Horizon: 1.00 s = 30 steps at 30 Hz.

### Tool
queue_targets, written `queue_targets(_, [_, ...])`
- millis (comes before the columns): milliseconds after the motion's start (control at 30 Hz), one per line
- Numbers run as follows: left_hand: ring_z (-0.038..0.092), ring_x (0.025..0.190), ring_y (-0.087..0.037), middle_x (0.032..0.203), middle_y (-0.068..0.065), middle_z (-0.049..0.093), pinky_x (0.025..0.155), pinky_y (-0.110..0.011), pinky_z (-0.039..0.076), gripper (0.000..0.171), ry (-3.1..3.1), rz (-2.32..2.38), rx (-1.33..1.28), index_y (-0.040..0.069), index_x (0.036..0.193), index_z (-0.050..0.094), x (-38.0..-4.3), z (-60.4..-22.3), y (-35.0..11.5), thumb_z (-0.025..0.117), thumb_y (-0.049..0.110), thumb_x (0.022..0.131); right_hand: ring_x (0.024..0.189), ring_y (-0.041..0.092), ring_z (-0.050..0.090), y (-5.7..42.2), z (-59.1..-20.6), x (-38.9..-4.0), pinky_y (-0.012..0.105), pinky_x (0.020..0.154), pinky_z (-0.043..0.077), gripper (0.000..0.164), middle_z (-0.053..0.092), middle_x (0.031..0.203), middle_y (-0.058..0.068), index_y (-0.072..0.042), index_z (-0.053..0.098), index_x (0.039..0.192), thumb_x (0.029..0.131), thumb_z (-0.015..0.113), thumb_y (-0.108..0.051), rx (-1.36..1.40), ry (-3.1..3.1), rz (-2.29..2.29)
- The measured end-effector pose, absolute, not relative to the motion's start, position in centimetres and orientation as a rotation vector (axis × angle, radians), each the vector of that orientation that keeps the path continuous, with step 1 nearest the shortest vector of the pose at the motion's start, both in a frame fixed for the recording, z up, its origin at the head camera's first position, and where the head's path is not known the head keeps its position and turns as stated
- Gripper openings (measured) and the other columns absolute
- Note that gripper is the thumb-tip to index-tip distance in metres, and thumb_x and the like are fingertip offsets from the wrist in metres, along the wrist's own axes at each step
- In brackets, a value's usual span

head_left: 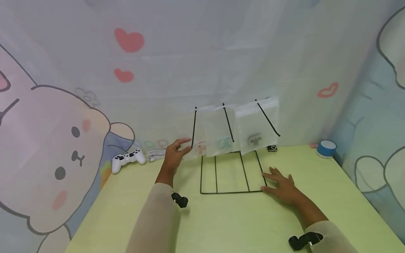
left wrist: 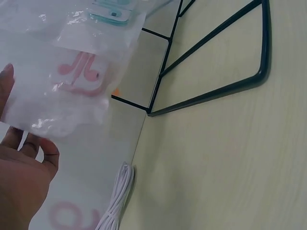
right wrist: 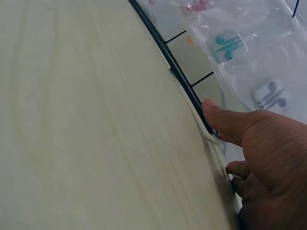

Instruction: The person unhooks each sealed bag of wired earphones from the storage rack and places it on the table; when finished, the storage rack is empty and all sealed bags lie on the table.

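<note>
Three clear plastic bags hang in a row on the hooks of a black wire rack. Pink earphones show in the left bag, teal earphones in the middle one and dark earphones in the right one. My left hand is at the tip of the left hook, thumb and fingers spread apart beside the pink-earphone bag. At the rack's right side, my right hand has its fingers extended, with the thumb against the front corner of the base and a fingertip at the side wire.
A white game controller and a coiled white cable lie to the left on the table. A small black device sits behind the rack's right side. At the back right stands a blue and white round container.
</note>
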<state>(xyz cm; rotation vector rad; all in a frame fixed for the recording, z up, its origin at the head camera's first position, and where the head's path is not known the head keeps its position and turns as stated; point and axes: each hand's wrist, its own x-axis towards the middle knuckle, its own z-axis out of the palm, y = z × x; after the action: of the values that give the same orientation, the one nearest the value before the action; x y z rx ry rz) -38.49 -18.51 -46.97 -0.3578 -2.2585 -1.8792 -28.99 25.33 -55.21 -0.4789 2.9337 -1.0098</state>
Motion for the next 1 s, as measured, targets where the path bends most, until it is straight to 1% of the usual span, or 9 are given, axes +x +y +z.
queue_targets(133, [0.045, 0.133, -0.026, 0.140, 0.002, 0.059, 0.097, -0.040, 0.049, 0.036, -2.334, -1.829, -0.324, 0.029, 0.123, 0.071, -38.5, -46.8, -18.3, 0.076, 0.031, 0.088, 0.151, 0.048, 0.011, 25.4, -55.2, -29.1, 0.077, 0.110, -0.006, 0.069, 0.023, 0.163, 0.023, -0.016, 0.047, 0.149, 0.091, 0.065, -0.050, -0.492, 2.925, -1.021])
queue_targets(233, [0.057, 0.115, -0.035, 0.145, 0.003, 0.056, 0.088, -0.041, 0.051, 0.038, -2.390, -1.775, -0.288, 0.035, 0.125, 0.069, -38.2, -46.6, -18.2, 0.075, 0.037, 0.088, 0.151, 0.049, 0.012, 25.3, -55.2, -29.0, 0.077, 0.110, -0.006, 0.069, 0.024, 0.162, 0.024, -0.016, 0.047, 0.148, 0.091, 0.066, -0.050, -0.496, 2.929, -1.021])
queue_targets(367, [0.057, 0.116, -0.038, 0.146, 0.002, 0.056, 0.098, -0.050, 0.048, 0.043, -2.354, -1.720, -0.262, 0.028, 0.129, 0.068, -37.7, -46.4, -18.4, 0.073, 0.043, 0.089, 0.150, 0.049, 0.013, 25.3, -55.1, -28.9, 0.078, 0.109, -0.005, 0.068, 0.024, 0.162, 0.024, -0.015, 0.048, 0.148, 0.091, 0.066, -0.049, -0.495, 2.946, -1.017])
queue_targets(400, [0.055, 0.124, -0.034, 0.146, 0.001, 0.056, 0.103, -0.051, 0.045, 0.045, -2.325, -1.713, -0.263, 0.024, 0.129, 0.068, -37.6, -46.3, -18.6, 0.073, 0.042, 0.089, 0.150, 0.049, 0.013, 25.3, -55.1, -28.9, 0.078, 0.109, -0.005, 0.068, 0.025, 0.162, 0.024, -0.015, 0.048, 0.148, 0.091, 0.065, -0.049, -0.497, 2.949, -1.014])
queue_targets(467, [0.039, 0.145, -0.031, 0.146, -0.001, 0.056, 0.116, -0.051, 0.035, 0.048, -2.261, -1.709, -0.260, 0.018, 0.128, 0.069, -37.4, -46.1, -19.0, 0.075, 0.042, 0.087, 0.150, 0.049, 0.013, 25.4, -55.2, -28.9, 0.078, 0.109, -0.005, 0.067, 0.025, 0.162, 0.024, -0.016, 0.048, 0.148, 0.091, 0.066, -0.048, -0.496, 2.948, -1.019])
queue_targets(600, [0.026, 0.153, -0.029, 0.149, -0.008, 0.052, 0.122, -0.052, 0.024, 0.051, -2.234, -1.640, -0.292, 0.013, 0.127, 0.069, -36.7, -45.3, -20.1, 0.078, 0.039, 0.084, 0.151, 0.049, 0.012, 25.4, -55.2, -28.8, 0.077, 0.109, -0.005, 0.068, 0.025, 0.162, 0.024, -0.016, 0.048, 0.148, 0.091, 0.066, -0.048, -0.493, 2.943, -1.024])
queue_targets(767, [0.028, 0.152, -0.027, 0.150, -0.009, 0.051, 0.119, -0.055, 0.029, 0.041, -2.362, -1.482, -0.317, 0.023, 0.125, 0.071, -36.4, -44.2, -20.7, 0.078, 0.032, 0.086, 0.150, 0.050, 0.014, 25.3, -55.0, -28.8, 0.078, 0.109, -0.004, 0.068, 0.025, 0.161, 0.024, -0.016, 0.048, 0.148, 0.091, 0.066, -0.049, -0.489, 2.960, -1.000])
queue_targets(833, [0.038, 0.146, -0.026, 0.143, -0.009, 0.057, 0.116, -0.053, 0.036, 0.038, -2.378, -1.511, -0.332, 0.025, 0.123, 0.072, -36.4, -43.9, -20.5, 0.078, 0.026, 0.086, 0.150, 0.050, 0.014, 25.2, -54.9, -28.8, 0.078, 0.109, -0.004, 0.068, 0.026, 0.161, 0.024, -0.016, 0.048, 0.148, 0.091, 0.066, -0.049, -0.486, 2.965, -0.988])
queue_targets(1000, [0.045, 0.140, -0.019, 0.137, 0.002, 0.062, 0.113, -0.049, 0.040, 0.034, -2.400, -1.599, -0.365, 0.028, 0.117, 0.072, -36.4, -43.6, -19.9, 0.077, 0.015, 0.086, 0.150, 0.049, 0.014, 25.2, -55.0, -28.9, 0.078, 0.109, -0.004, 0.069, 0.026, 0.162, 0.023, -0.016, 0.048, 0.148, 0.091, 0.066, -0.050, -0.478, 2.966, -0.987])
